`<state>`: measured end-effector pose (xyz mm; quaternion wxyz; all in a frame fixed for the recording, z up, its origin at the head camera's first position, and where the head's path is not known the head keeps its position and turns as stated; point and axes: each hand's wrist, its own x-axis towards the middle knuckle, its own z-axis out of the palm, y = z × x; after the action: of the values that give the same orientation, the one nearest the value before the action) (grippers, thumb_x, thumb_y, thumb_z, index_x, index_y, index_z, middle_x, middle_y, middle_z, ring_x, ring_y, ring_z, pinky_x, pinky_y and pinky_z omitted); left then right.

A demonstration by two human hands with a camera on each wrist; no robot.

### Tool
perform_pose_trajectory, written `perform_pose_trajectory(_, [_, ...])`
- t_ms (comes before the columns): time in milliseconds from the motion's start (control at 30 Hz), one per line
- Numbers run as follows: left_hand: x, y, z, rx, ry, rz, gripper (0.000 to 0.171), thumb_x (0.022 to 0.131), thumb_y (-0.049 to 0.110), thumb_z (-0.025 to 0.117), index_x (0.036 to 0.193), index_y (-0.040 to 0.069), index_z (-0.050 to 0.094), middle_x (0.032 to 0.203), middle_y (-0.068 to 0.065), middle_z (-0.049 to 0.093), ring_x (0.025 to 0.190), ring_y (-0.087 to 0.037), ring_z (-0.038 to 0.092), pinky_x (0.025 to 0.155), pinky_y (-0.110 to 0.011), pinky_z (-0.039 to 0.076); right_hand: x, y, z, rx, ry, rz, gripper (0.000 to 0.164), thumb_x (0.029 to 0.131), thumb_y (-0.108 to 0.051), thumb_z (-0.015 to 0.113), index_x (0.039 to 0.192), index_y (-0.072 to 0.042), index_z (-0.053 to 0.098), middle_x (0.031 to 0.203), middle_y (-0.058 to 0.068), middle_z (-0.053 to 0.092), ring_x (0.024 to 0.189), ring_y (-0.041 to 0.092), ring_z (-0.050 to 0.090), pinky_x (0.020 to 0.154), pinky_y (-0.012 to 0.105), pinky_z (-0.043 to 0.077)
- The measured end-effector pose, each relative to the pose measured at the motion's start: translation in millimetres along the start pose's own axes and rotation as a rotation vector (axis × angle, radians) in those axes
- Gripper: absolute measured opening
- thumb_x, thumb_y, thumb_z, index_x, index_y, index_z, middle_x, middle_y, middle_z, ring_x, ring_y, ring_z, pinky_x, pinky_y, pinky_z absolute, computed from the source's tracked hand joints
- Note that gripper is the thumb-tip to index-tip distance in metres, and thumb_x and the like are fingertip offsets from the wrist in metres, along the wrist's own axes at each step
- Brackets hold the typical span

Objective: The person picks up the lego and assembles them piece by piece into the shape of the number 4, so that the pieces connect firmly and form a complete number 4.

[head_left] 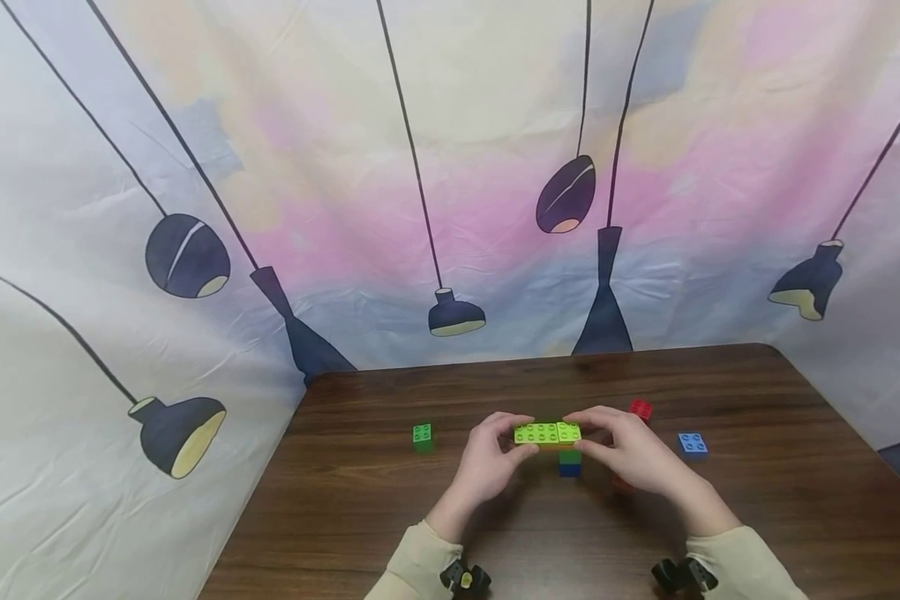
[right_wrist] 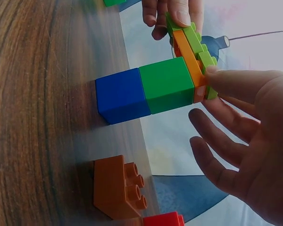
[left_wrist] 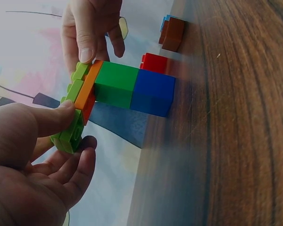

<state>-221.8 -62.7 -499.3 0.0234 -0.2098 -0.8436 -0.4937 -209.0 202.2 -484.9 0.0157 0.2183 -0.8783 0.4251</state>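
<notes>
We see a stack [head_left: 570, 458] standing upright on the counter [head_left: 360, 500], in front of the person and between the two hands. From the bottom up we read a blue block [right_wrist: 122, 96], a green block [right_wrist: 166, 84], a flat orange block [left_wrist: 86, 92] and, along the top, a long lime block [head_left: 536, 433] and a short lime block [head_left: 569, 432], set end to end with their studs upward. The orange block juts out past the green block on the person's left, and the long lime block reaches farther still on that side, its outer end overhanging.

We find the left hand [head_left: 491, 458] pinching the outer end of the long lime block between thumb and fingers; the right hand [head_left: 633, 450] pinches the short lime block in the same way at the opposite end.

Around the stack we note loose pieces on the counter: a small green block [head_left: 422, 437] well to the left, a red block [head_left: 641, 410] beyond the right hand, a light blue block [head_left: 693, 444] farther right, and a brown block [right_wrist: 111, 186], which the right hand partly hides in the head view. Behind the counter we see a pastel backdrop [head_left: 307, 125] bearing dark hanging lamps [head_left: 456, 315]; pale sleeves [head_left: 420, 562] cover the forearms.
</notes>
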Motion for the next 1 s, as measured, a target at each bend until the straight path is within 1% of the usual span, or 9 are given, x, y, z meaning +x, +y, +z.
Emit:
perform_pose_trajectory(400, [-2.6,-1.7,-0.4,0.004,-0.002,-0.012,0.037,0.096,0.016,0.083,0.131,0.007,0.075,0.121,0.000,0.069,0.093,-0.007,0.063,0.083,-0.026,0.056,-1.0,-0.8,2.1,-0.065,0.010,-0.007,0.039,0.098,-0.016,0.080,0.136,-0.011,0.074,0.125,0.000,0.073,0.101,0.010,0.069,0.081,0.028,0.059])
perform_pose_trajectory(567, [-2.4,-2.0,-0.6,0.005,-0.002,-0.007,0.037,0.096,0.015,0.083,0.131,0.006,0.075,0.121,-0.001,0.069,0.093,-0.006,0.063,0.082,-0.026,0.056,-1.5,0.0,1.9,-0.095,0.016,-0.023,0.038,0.099,-0.019,0.079,0.136,-0.015,0.074,0.126,-0.001,0.074,0.103,0.010,0.070,0.082,0.029,0.059])
perform_pose_trajectory(700, [-2.2,-1.4,-1.0,0.006,-0.003,-0.003,0.037,0.096,0.015,0.083,0.132,0.005,0.075,0.121,-0.001,0.069,0.091,-0.006,0.063,0.081,-0.026,0.056,-1.0,1.3,1.4,-0.098,0.014,-0.019,0.038,0.099,-0.022,0.079,0.137,-0.017,0.074,0.127,-0.002,0.074,0.104,0.010,0.070,0.082,0.030,0.059])
perform_pose_trajectory(867, [-1.5,-0.5,-1.9,0.013,-0.001,0.003,0.037,0.096,0.015,0.083,0.131,0.005,0.075,0.121,-0.001,0.069,0.090,-0.006,0.062,0.080,-0.026,0.055,0.2,2.4,1.9,-0.070,0.003,-0.022,0.040,0.100,-0.023,0.079,0.139,-0.014,0.072,0.128,0.001,0.074,0.102,0.010,0.071,0.084,0.029,0.060])
perform_pose_trajectory(1000, [-0.3,0.9,-2.4,0.016,-0.005,0.002,0.037,0.097,0.015,0.083,0.131,0.006,0.075,0.122,-0.001,0.069,0.091,-0.007,0.062,0.080,-0.026,0.055,0.5,2.7,1.8,-0.074,0.004,-0.030,0.041,0.100,-0.021,0.078,0.139,-0.011,0.072,0.128,0.003,0.075,0.103,0.012,0.072,0.085,0.031,0.061])
